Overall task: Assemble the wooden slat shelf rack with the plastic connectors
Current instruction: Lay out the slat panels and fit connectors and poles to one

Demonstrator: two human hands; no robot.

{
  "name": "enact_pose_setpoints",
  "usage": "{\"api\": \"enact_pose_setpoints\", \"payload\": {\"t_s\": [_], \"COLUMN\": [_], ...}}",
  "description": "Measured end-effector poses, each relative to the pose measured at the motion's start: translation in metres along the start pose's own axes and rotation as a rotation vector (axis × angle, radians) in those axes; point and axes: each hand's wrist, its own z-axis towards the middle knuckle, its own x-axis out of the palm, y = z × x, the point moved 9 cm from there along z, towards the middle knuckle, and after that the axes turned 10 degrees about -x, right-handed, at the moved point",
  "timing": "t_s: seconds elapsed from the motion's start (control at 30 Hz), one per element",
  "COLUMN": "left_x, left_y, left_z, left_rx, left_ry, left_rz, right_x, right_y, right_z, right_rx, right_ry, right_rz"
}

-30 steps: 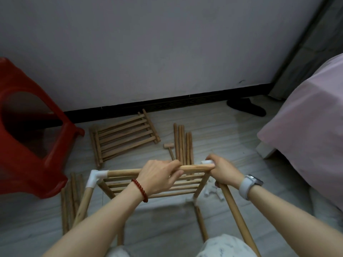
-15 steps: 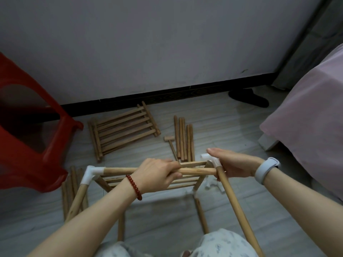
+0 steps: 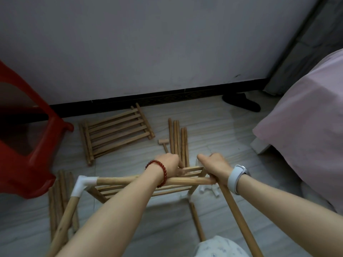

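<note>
The half-built rack stands in front of me. Its wooden top rail (image 3: 130, 179) runs from a white plastic corner connector (image 3: 83, 184) on the left to my right hand (image 3: 213, 167). That hand grips the right corner, where a bit of white connector (image 3: 197, 161) shows above the right pole (image 3: 239, 219). A slat shelf (image 3: 167, 191) sits lower in the frame. My left hand (image 3: 168, 165) reaches beyond the rail, knuckles up, over the lower end of a small wooden mallet (image 3: 163, 142) and beside loose dowels (image 3: 178, 138). Its fingers are hidden.
A spare slat shelf (image 3: 115, 130) lies on the floor near the wall. More dowels (image 3: 61, 191) lie at the left by a red plastic stool (image 3: 27, 145). Loose white connectors (image 3: 207, 190) lie under the right corner. A pink-covered bed (image 3: 306, 127) is on the right, with a dark slipper (image 3: 241, 104) at the skirting.
My left hand let go of the top rail and moved forward past it toward the mallet and dowels. My right hand stayed on the right corner and now grips it from above.
</note>
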Motion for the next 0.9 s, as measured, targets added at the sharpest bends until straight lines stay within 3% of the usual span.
{"api": "enact_pose_setpoints", "payload": {"t_s": [0.2, 0.5, 0.57, 0.67, 0.7, 0.83, 0.9], "left_x": [-0.006, 0.002, 0.001, -0.002, -0.004, -0.031, -0.026], "left_y": [-0.016, -0.021, -0.019, -0.010, -0.008, -0.015, -0.033], "left_z": [-0.005, -0.008, -0.007, 0.000, 0.001, -0.015, -0.032], "left_rx": [0.140, 0.198, 0.186, 0.135, 0.122, 0.164, 0.247], "left_ry": [-0.199, -0.244, -0.246, -0.205, -0.187, -0.212, -0.077], "left_rz": [0.265, 0.273, 0.267, 0.233, 0.215, -0.007, -0.091], "right_x": [-0.006, -0.016, -0.027, -0.068, -0.075, -0.058, -0.048], "right_y": [0.004, 0.035, 0.037, 0.035, 0.034, 0.034, 0.017], "right_z": [0.000, -0.018, -0.012, 0.002, 0.003, -0.010, -0.017], "right_rx": [-0.094, -0.480, -0.452, -0.196, -0.160, -0.244, -0.213], "right_ry": [0.029, 0.313, 0.233, -0.018, -0.030, 0.151, 0.210], "right_rz": [-0.130, -0.858, -0.622, 0.247, 0.294, 0.022, 0.094]}}
